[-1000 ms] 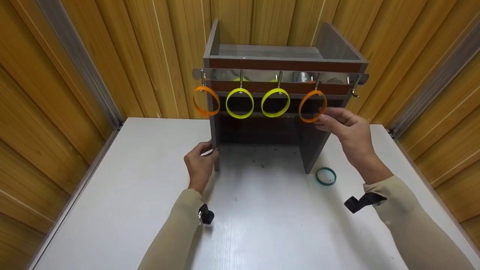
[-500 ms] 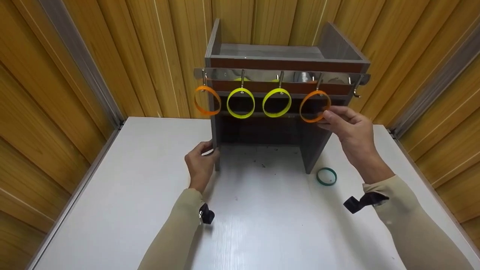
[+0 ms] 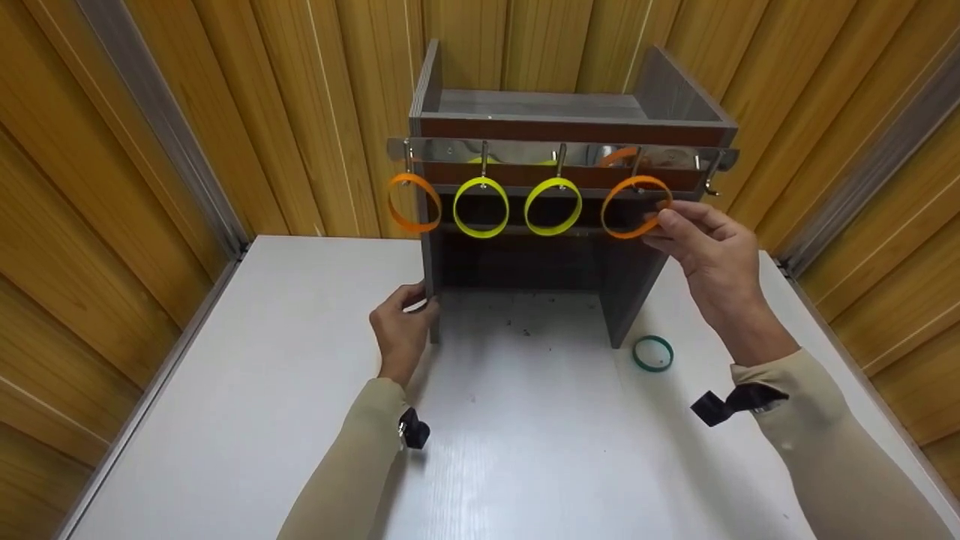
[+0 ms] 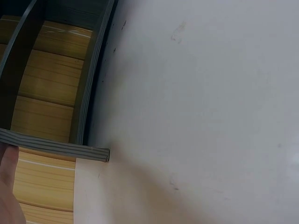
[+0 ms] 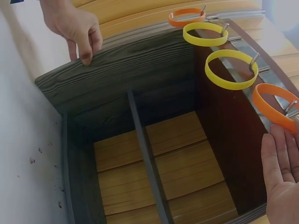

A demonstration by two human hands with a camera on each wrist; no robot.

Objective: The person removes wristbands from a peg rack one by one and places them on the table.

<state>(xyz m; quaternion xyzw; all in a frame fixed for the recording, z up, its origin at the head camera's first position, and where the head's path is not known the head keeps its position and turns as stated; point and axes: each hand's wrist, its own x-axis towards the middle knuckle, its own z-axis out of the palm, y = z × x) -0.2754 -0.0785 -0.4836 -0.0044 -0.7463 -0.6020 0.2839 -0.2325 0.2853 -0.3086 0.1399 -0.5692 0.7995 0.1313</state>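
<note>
In the head view, my right hand [image 3: 716,259] pinches an orange wristband [image 3: 604,211] at its right side, between thumb and fingers. The band's top lies at the fourth hook [image 3: 637,161] of a metal strip on a grey wooden stand [image 3: 637,300]. Low on the stand's left side panel [image 3: 431,255], my left hand [image 3: 401,330] grips the board, thumb on the inner side. Two yellow wristbands [image 5: 231,70] and another orange wristband [image 5: 187,17] hang from the other hooks in the right wrist view. Only some fingers [image 4: 9,163] of the left hand show in the left wrist view.
A fifth hook [image 3: 712,176] at the strip's right end bears no band. On the white table [image 3: 510,450], a teal wristband [image 3: 652,353] lies beside the stand's right panel. Wood-patterned walls [image 3: 112,187] enclose the table at the back and sides.
My right hand has shifted slightly right and up, drawing the orange wristband's right side with it, so the band looks wider. The left hand stays on the panel.
</note>
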